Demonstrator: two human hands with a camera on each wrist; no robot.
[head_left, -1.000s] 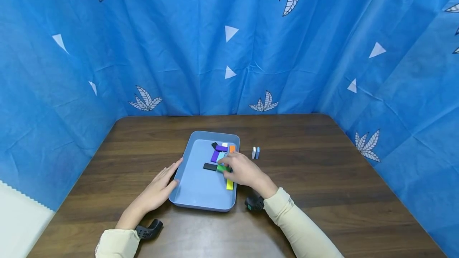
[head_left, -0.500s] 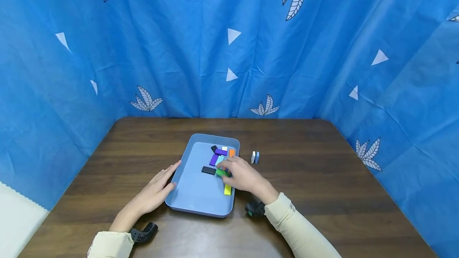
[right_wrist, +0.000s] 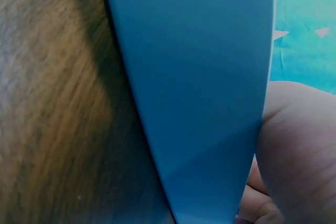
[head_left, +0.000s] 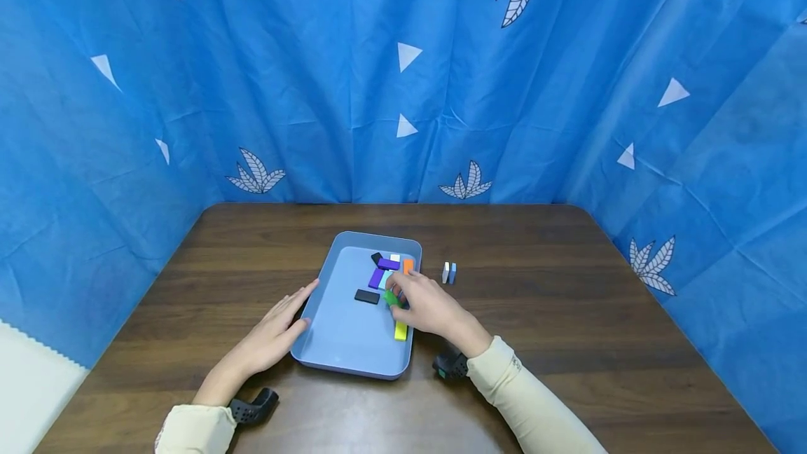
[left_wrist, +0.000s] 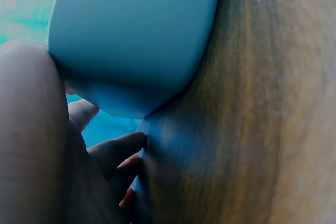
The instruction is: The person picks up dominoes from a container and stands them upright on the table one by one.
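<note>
The blue tray [head_left: 340,342] sits near the middle of the wooden table [head_left: 567,300], whose far edge meets a blue curtain [head_left: 347,90]. Table surface spreads broadly to the tray's right; inside, tray floor stretches left and nearer than the blocks. The tray's raised right wall lies under the right hand's reach.

Just beyond that wall, a white block [head_left: 445,272] and a blue block [head_left: 452,273] stand side by side on the table. Inside the tray, a black block [head_left: 367,296] lies left of the fingers, a yellow block [head_left: 401,331] nearer, an orange block [head_left: 408,266] farther, and two purple blocks [head_left: 389,265] among others toward the far end.

The right hand [head_left: 425,303] pinches a green block [head_left: 391,298], tilted and partly hidden, inside the tray near its right wall. The left hand [head_left: 277,331], fingers extended, rests against the tray's left edge.
</note>
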